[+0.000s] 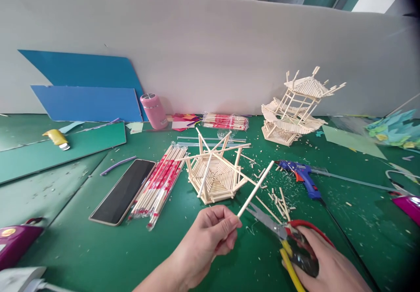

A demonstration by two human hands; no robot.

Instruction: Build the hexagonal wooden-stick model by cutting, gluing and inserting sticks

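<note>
Pinched between the thumb and fingers of my left hand (215, 231) is a thin wooden stick (256, 188), tilted up to the right. My right hand (323, 261) grips a pair of scissors (274, 226) with red and yellow handles; the blades point toward the stick's lower end. Whether the blades touch the stick I cannot tell. Just beyond my hands stands an open wooden-stick frame (215, 174) with a web-patterned base, short posts and crossed sticks on top. Cut stick pieces (280, 204) lie beside the scissors.
A blue glue gun (303, 176) lies at right, its cable running toward me. A stick pagoda (295, 108) stands behind it. Left of the frame are packaged sticks (160, 178) and a phone (126, 191). Farther back are a pink bottle (153, 110), blue boards (87, 102) and a yellow cutter (56, 138).
</note>
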